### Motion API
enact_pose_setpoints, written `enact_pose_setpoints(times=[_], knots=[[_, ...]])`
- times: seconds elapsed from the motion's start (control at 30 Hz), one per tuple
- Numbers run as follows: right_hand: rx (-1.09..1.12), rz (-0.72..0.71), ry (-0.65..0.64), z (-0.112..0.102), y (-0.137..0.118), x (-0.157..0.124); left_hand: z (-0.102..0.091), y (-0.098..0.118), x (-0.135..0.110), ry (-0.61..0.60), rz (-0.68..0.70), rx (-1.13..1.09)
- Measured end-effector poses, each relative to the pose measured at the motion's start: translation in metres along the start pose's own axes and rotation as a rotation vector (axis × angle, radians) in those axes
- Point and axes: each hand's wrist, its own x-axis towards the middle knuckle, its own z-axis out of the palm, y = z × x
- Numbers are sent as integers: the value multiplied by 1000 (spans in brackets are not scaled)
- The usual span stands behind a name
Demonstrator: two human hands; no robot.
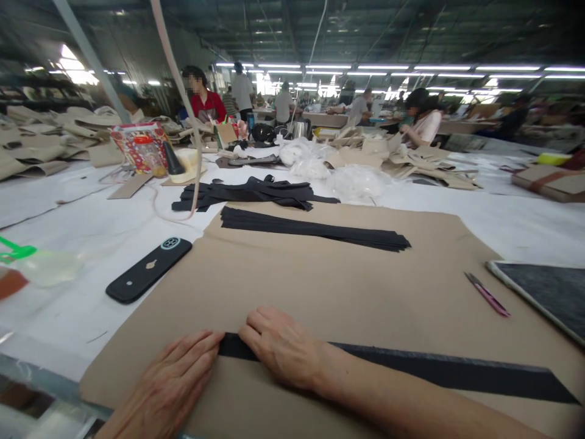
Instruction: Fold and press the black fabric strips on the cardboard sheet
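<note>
A long black fabric strip [484,373] lies flat across the near part of a brown paper sheet [365,286], its right end cut at a slant. At its left end rests my left hand [171,375], fingers stretched out together and fingertips touching the strip. My right hand [278,344] is on the strip just right of that end, its fingers curled down against it; the fingertips are hidden. My right forearm crosses over part of the strip. Farther back on the paper is a stack of black strips [315,229].
A black phone [148,270] lies left of the paper. Pink-handled thread snips [488,295] and a dark grey pad [543,292] are at the right. Behind lie a loose pile of black strips [247,194], clear plastic bags [351,180] and a hanging hose [185,97]. Several people work farther back.
</note>
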Motion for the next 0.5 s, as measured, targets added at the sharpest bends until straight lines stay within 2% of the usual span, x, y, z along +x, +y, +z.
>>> enact_pose_setpoints(times=[0.2,0.3,0.5], knots=[[-52,-119,41,1,14,-16,5,0,1,-40,-26,-5],[-66,-121,48,-1,17,-23,4,4,8,-74,-62,-15],[-68,-96,51,-6,18,-36,1,9,20,-116,-42,-20]])
